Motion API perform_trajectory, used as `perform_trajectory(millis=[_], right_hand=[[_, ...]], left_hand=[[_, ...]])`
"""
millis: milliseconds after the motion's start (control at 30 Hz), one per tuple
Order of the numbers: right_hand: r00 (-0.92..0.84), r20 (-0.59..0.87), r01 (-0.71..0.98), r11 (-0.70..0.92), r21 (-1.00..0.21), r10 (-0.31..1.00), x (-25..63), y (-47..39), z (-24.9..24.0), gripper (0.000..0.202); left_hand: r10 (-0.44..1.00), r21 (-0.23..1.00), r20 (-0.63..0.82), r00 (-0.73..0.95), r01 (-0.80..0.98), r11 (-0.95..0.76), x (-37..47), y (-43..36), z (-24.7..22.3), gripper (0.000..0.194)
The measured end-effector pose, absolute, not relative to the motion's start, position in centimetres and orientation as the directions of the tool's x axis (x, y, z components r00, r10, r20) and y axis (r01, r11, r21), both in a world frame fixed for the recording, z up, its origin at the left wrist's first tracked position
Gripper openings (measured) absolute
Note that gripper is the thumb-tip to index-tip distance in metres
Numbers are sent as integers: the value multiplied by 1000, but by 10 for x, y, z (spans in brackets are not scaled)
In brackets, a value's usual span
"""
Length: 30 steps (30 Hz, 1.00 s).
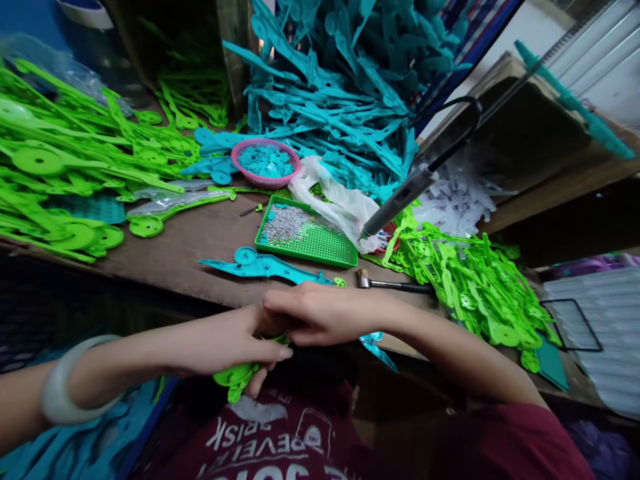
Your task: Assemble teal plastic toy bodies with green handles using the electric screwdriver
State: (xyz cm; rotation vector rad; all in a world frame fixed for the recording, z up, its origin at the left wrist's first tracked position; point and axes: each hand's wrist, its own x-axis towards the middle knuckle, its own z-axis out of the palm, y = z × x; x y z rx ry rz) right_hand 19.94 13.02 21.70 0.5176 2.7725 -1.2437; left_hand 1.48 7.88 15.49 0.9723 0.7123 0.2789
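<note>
My left hand, with a pale bangle on its wrist, is closed around a bright green plastic part just in front of the bench edge. The part's round end pokes out below my fingers. Against it, my right hand is curled into a fist; whatever its fingers grip is hidden. Just beyond my hands lies a long blue plastic part. Behind that sits a green perforated tray with many small metal pieces. A black-handled hammer rests to the right of the tray.
A grey electric screwdriver hangs over the tray's right side. Green parts heap up at left and more green parts at right. Blue parts pile behind a pink basket. White plastic pieces lie at back right.
</note>
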Motion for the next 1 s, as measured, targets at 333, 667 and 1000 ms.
perform_trajectory(millis=[333,667,1000], right_hand=[[-833,-161,527,668,-525,530,213,117,220,17],[-402,83,580,324,-748,912,255,110,183,18],[-333,276,541,422,-728,902,230,90,177,20]], left_hand=[[679,827,-438,589,-32,561,28,72,126,24],[992,983,-53,111,183,31,22,88,111,21],[970,681,233,76,699,-218,11,112,118,36]])
